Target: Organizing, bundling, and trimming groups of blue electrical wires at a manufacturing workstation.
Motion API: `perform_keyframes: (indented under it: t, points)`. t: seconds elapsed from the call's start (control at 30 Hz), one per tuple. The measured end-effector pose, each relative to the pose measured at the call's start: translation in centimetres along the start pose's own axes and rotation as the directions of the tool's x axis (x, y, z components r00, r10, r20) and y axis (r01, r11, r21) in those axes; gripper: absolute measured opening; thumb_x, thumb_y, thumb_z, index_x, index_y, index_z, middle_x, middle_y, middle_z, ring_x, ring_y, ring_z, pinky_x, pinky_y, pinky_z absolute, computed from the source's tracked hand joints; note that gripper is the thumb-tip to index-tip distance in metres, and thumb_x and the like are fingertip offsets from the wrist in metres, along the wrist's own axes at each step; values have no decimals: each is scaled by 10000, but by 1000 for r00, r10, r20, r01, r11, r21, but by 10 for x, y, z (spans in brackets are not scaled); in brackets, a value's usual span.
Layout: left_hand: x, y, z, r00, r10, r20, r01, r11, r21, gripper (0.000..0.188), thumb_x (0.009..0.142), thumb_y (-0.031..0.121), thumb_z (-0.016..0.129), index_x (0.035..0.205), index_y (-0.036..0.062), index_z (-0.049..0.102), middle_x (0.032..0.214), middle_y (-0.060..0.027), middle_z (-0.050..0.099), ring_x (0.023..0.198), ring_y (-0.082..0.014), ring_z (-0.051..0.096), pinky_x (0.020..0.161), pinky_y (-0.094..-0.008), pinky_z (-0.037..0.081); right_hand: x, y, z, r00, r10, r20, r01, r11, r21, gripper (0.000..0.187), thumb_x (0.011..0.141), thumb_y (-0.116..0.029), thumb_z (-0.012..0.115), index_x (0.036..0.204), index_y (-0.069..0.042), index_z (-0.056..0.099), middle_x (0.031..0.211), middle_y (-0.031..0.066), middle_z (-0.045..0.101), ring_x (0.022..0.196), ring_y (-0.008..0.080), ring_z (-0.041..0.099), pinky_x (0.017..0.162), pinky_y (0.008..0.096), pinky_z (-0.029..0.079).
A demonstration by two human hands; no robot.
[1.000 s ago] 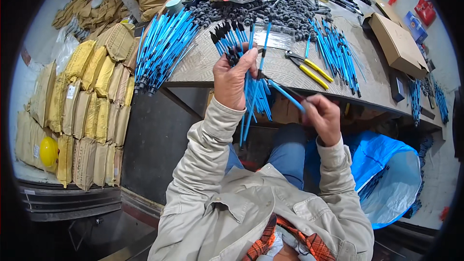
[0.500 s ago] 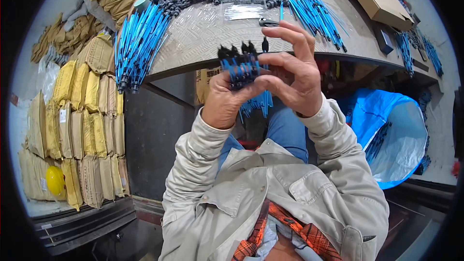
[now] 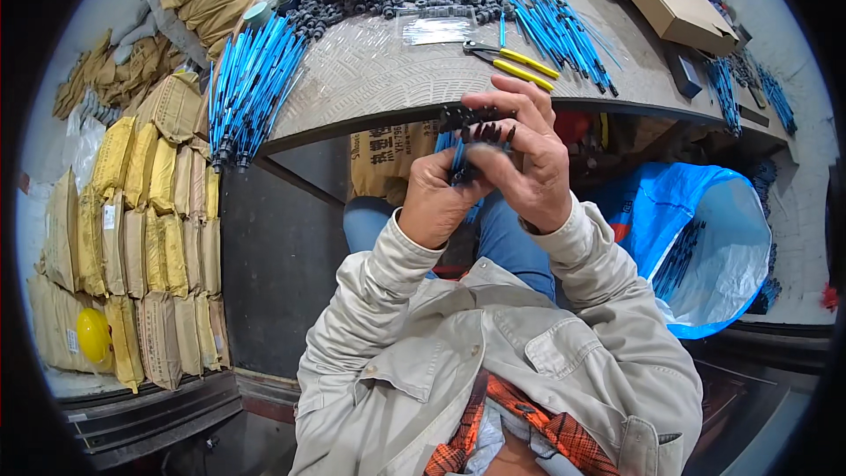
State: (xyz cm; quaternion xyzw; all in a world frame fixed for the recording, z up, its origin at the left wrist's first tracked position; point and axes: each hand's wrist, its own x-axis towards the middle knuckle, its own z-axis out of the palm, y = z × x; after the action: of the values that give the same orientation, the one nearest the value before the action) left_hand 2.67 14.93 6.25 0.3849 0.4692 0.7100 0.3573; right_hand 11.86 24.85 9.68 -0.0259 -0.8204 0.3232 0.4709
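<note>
Just off the table's front edge, my left hand (image 3: pixel 436 207) is closed around a bundle of thin blue tubes with black tips (image 3: pixel 491 132). The tips point up and toward my right hand (image 3: pixel 539 172), whose curled fingers and thumb close on the upper end of the bundle. My right thumb is slightly blurred, and my fingers hide much of the bundle's middle. A little blue shows below my left hand. On the table beyond my right hand lie pliers with yellow handles (image 3: pixel 524 70), their dark jaws pointing left.
Blue tube bundles lie at the table's left (image 3: pixel 264 70) and right (image 3: pixel 564 31). Behind are a heap of black fittings (image 3: pixel 379 0) and a clear tray of silver pins (image 3: pixel 438 31). A cardboard box (image 3: pixel 670 4) stands far right, an open blue bag (image 3: pixel 652 211) below. Stacked sacks (image 3: pixel 159 247) line the left.
My right hand's spread fingers have curled in onto the bundle's upper end. The bundle has tilted, its tips turning right. The pliers' yellow handles, hidden earlier, now show.
</note>
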Motion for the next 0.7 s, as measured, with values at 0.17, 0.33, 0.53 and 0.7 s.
perform_keyframes:
  t: [0.17,0.33,0.53,0.7]
  points:
    - [1,3,8,998,60,-12,-59,994,94,154,729,-27,644,883,-13,644,766,-20,639,667,-71,504,615,-183,439,4,4,3,1000,-20,-3,20,996,90,87,704,-39,624,785,-62,646,1096,57,592,1175,257,374,986,398,283]
    - [-1,1,6,999,50,-7,-50,996,78,165,735,-27,651,900,-21,649,788,-45,656,678,-83,542,628,-179,454,5,5,1,996,-19,91,14,998,54,157,765,-62,571,895,-52,657,1089,63,597,1188,260,371,998,390,278]
    - [-5,48,15,994,-8,108,4,999,39,167,759,-20,651,926,-25,654,843,-99,672,727,-119,609,679,-189,487,12,45,6,976,219,9,-107,442,890,394,869,-290,513,1175,-43,545,1201,88,543,1241,276,335,1031,413,251]
    - [-7,81,9,984,-1,177,4,1000,-17,171,773,3,654,943,-21,651,853,-120,672,734,-159,636,696,-224,513,-76,69,33,755,285,591,-601,660,450,807,852,-669,267,1244,10,460,1145,114,557,1093,243,486,941,343,361]
